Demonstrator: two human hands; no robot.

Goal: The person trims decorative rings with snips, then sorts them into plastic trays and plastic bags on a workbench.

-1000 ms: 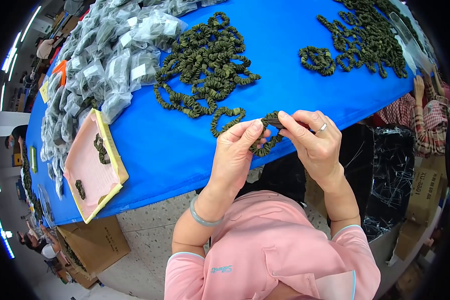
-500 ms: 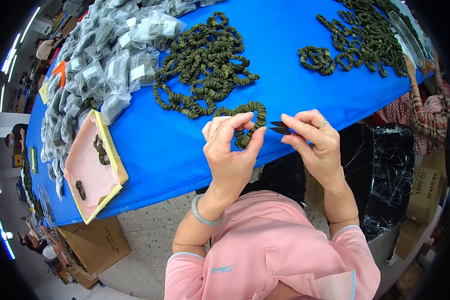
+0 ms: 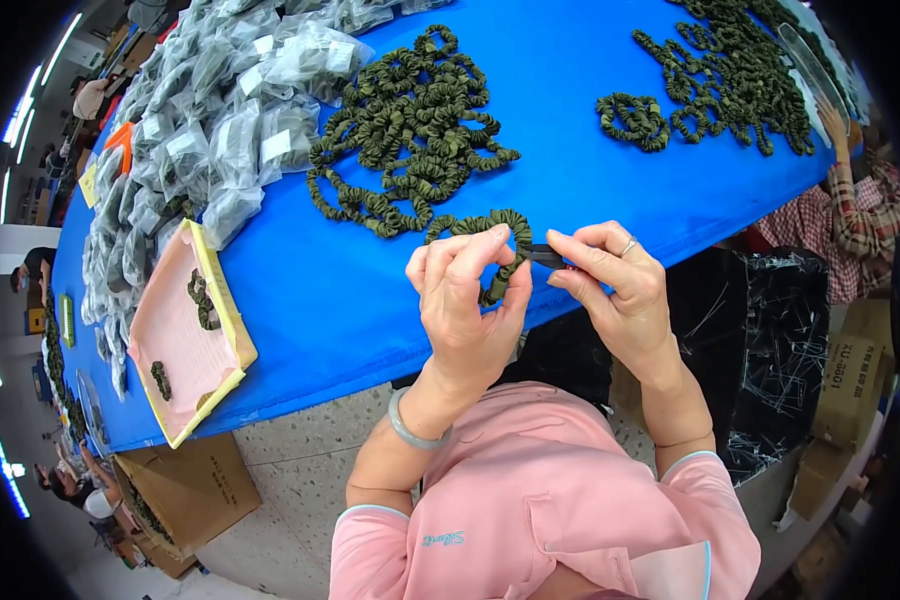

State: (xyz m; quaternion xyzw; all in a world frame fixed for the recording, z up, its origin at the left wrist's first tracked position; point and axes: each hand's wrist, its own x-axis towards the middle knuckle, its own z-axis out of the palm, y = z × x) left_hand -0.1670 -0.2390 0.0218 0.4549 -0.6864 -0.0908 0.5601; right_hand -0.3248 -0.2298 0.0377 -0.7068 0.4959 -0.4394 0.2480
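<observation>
My left hand (image 3: 467, 300) is closed on a dark green scrunchie (image 3: 511, 222), pinching its gathered fabric between thumb and fingers. From the right, my right hand (image 3: 620, 290) grips a small pair of black thread snips (image 3: 544, 257). Their tips meet the scrunchie's right side, close to my left thumb. Just beyond my hands, a heap of dark green scrunchies (image 3: 400, 130) lies on the blue tabletop (image 3: 560, 110).
Many clear bags (image 3: 220, 140) with pale labels cover the table's left side. A yellow-rimmed tray (image 3: 232, 330) holds a few scrunchies. More scrunchies (image 3: 735, 80) lie at the far right, where another person's hand (image 3: 832, 122) reaches in. A black sheet-lined bin (image 3: 780, 350) stands below.
My right hand has moved left, bringing the snips from beside the scrunchie up against it. The scrunchie has shifted slightly in my left fingers. The other person's arm has moved at the far right.
</observation>
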